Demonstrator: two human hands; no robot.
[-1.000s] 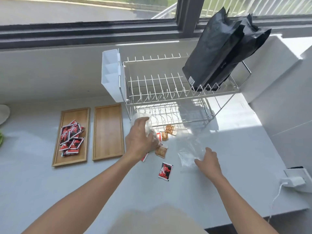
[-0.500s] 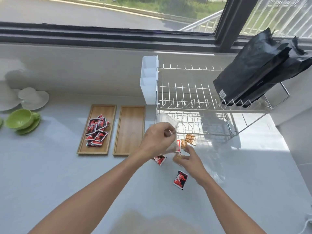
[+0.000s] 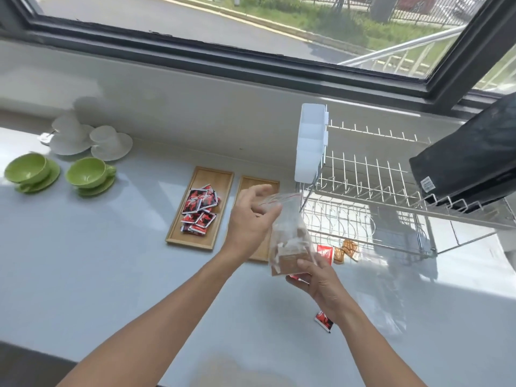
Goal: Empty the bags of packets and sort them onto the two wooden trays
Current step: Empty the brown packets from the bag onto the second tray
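Fingers of my left hand [image 3: 247,222] pinch the top edge of a clear zip bag [image 3: 289,233], up by its red seal line, while my right hand [image 3: 321,280] cups the bag's bottom with fingers curled under and thumb pressed on the front. Both hands are clamped on that one bag, which hangs upright above the white counter [image 3: 111,275]. Brown packets [image 3: 290,254] sit bunched in its lower half.

At ten o'clock from the bag lies the left wooden tray [image 3: 178,236], carrying a loose heap of red-and-black packets [image 3: 199,212]. The right wooden tray [image 3: 259,184] lies just beside it, partly hidden behind my left hand; I cannot tell what, if anything, lies on the covered part.

At three o'clock from my right hand, a red packet [image 3: 325,254] and a few brown loose packets [image 3: 346,250] rest on the counter under the wire dish rack [image 3: 371,191]. Another red-and-black packet [image 3: 324,322] peeks out at six o'clock, below my right wrist. A second clear bag [image 3: 391,317], flat and crumpled, lies at four o'clock.

A black bag [image 3: 472,160] leans on the rack's upper tier at two o'clock. Green cups on saucers [image 3: 89,174] and white ones [image 3: 109,141] stand far off at nine to ten o'clock.
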